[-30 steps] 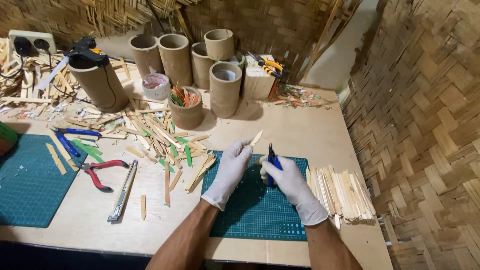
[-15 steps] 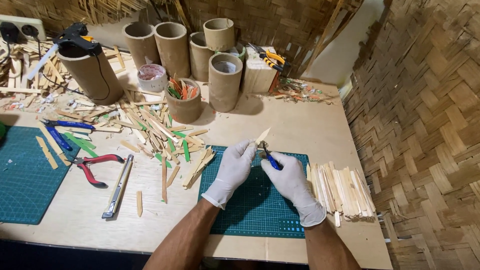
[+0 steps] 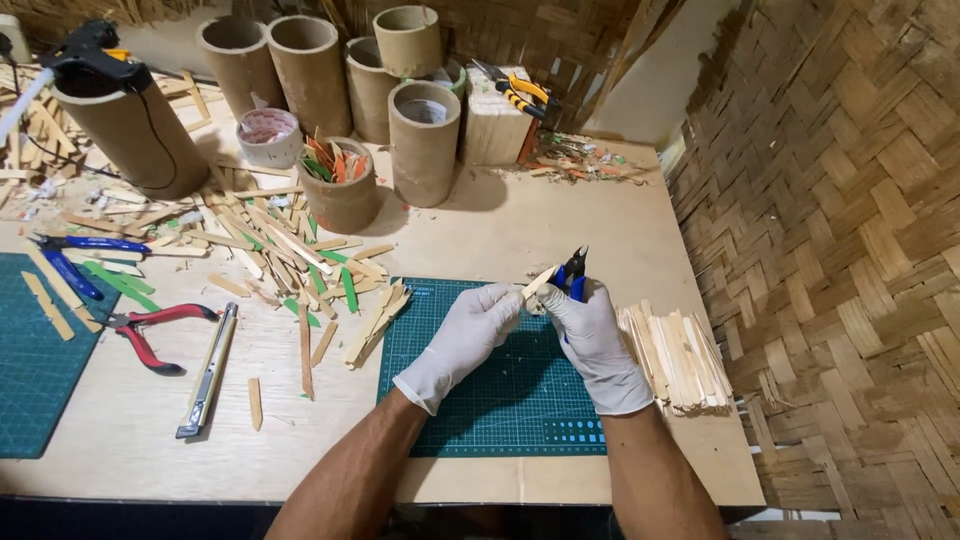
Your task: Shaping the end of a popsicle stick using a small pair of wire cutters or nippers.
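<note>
Both my hands wear white gloves above a green cutting mat [image 3: 500, 410]. My left hand [image 3: 465, 335] pinches a short wooden stick [image 3: 538, 283] by its lower end. My right hand [image 3: 592, 335] is closed on blue-handled cutting pliers [image 3: 573, 272], whose black jaws point up beside the stick's tip. A stack of cut wooden sticks [image 3: 675, 355] lies just right of my right hand, at the table's right edge.
Loose wooden and green sticks [image 3: 280, 250] litter the table left of the mat. Red-handled pliers [image 3: 150, 330], a utility knife [image 3: 208, 370] and blue-handled pliers [image 3: 75, 255] lie further left by a second green mat [image 3: 30, 390]. Cardboard tubes [image 3: 425, 140] stand at the back. A woven wall [image 3: 850, 250] lies right.
The hands have drawn together and the pliers' jaws now sit close against the stick's tip. The view has shifted slightly, so the table's things sit further left.
</note>
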